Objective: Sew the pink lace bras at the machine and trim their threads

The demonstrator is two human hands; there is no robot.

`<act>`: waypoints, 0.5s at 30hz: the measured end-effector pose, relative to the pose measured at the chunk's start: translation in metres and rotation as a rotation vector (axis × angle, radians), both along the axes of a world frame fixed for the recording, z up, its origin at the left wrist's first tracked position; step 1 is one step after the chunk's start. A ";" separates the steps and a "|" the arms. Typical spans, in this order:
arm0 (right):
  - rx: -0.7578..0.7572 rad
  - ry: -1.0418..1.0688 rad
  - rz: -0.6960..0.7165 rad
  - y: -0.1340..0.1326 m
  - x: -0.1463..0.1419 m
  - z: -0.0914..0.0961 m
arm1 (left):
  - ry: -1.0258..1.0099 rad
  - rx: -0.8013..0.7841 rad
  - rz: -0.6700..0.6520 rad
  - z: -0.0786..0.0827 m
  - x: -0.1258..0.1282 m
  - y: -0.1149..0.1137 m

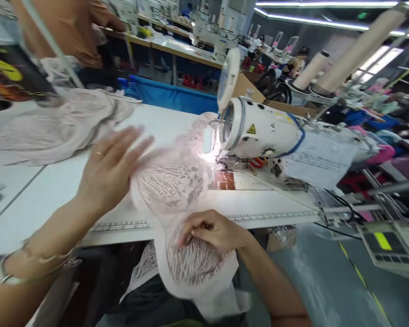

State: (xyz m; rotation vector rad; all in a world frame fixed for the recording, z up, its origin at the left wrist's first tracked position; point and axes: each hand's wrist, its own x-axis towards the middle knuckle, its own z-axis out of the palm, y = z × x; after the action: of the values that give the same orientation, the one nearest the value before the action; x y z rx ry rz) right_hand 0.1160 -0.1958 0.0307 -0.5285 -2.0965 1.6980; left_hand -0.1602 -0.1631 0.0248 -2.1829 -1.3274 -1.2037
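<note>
A pale pink lace garment piece [170, 181] lies across the white sewing table [54, 181] and hangs over its front edge. My left hand [111, 165] lies flat and open on the table, fingers stretched toward the lace, blurred by motion. Below the table edge my right hand [213, 230] is closed, pinching the hanging part of the lace. The white sewing machine [259, 129] stands just right of the lace, its lamp lighting the needle area [218, 156].
A heap of the same pink lace [54, 122] rests at the table's far left. A person in an orange top [64, 27] stands behind it. Thread cones [311, 68] rise behind the machine. A control panel [388, 245] sits at the lower right.
</note>
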 end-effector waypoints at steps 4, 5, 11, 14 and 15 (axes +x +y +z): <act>0.188 -0.308 -0.342 -0.001 0.006 -0.009 | -0.049 -0.496 0.197 -0.021 0.026 -0.020; 0.209 -0.301 -0.368 -0.001 0.005 -0.012 | -0.094 -0.662 0.069 -0.027 0.034 -0.030; 0.160 0.021 -0.605 -0.005 -0.015 -0.034 | -0.953 -1.353 -0.139 -0.030 0.081 -0.076; 0.096 0.047 -0.929 -0.006 -0.023 -0.048 | -1.361 -1.323 -0.013 -0.023 0.092 -0.077; 0.070 0.028 -0.991 -0.006 -0.025 -0.052 | -1.414 -1.291 0.002 -0.022 0.094 -0.075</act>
State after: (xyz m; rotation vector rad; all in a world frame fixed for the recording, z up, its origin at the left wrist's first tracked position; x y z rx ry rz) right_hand 0.0910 -0.2018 -0.0208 -1.2382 -1.4309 1.0197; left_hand -0.0665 -0.2386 0.0024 -1.5277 -3.3445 -2.5114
